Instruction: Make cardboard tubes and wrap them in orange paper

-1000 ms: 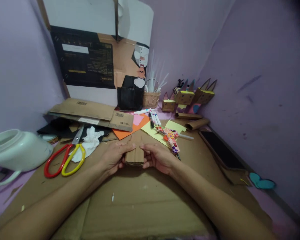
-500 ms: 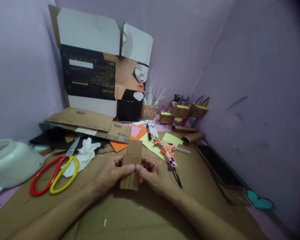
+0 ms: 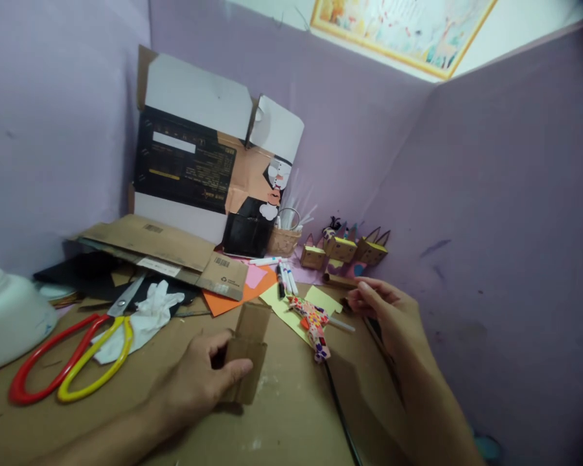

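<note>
Clearly, in the head view, the folded cardboard piece [image 3: 253, 351] is in the left hand [image 3: 199, 369], held above the near part of the cardboard-covered bench [image 3: 286, 424]. That hand's fingers are clamped on it, the thumb across its front face and the others curled at the left edge and behind, partly hidden. A narrower strip rises above the wider lower part.

It should prove very light, so one hand ought to be enough. The layered lower part probably resists bending, while the single-looking strip and the crease lines would give more easily. Dull brown board is unlikely to slip; the likelier harm is a crushed edge or a new kink. The best hold seems to be flat across the wide part, with pressure spread and the strip left free.

The right hand [image 3: 393, 317] is raised beyond the floral glue gun [image 3: 312, 320], near a cardboard roll [image 3: 340, 281]. Its fingertips are bunched close; whether they pinch anything, I cannot tell. The scissors [image 3: 118, 310] lie to the left.
</note>
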Tool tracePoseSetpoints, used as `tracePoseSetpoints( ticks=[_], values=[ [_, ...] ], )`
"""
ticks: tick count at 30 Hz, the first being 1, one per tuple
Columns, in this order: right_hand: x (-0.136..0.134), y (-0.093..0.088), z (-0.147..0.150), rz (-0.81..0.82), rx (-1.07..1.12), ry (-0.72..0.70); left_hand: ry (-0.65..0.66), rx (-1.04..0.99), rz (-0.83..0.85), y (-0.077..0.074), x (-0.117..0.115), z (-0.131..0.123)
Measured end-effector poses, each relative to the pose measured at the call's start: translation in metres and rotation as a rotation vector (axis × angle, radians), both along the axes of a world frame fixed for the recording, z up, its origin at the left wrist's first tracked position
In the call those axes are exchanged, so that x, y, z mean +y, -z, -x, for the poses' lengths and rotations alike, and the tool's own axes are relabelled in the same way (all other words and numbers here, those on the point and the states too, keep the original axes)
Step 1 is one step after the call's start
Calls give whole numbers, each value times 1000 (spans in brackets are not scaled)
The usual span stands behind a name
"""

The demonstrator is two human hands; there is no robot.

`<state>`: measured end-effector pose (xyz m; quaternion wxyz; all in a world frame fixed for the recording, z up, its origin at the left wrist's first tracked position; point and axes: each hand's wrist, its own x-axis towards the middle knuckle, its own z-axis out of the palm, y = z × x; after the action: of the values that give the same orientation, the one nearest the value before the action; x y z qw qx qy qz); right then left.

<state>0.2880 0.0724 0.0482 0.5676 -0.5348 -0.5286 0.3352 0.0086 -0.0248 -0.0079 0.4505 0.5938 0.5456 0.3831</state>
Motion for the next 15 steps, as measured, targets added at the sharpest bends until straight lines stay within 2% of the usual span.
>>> tracePoseSetpoints(
  ticks=[2,5,11,15],
  values=[
    [9,2,-4,23,-198,1,-22,107,-43,3,-5,-2],
    [30,0,10,79,-440,-71,-42,216,-88,5,-11,-4],
    [88,-6,78,213,-920,-266,-75,208,-36,7,-14,-2],
    [116,7,113,346,-1164,-246,-32,212,-97,20,-9,5]
  ],
)
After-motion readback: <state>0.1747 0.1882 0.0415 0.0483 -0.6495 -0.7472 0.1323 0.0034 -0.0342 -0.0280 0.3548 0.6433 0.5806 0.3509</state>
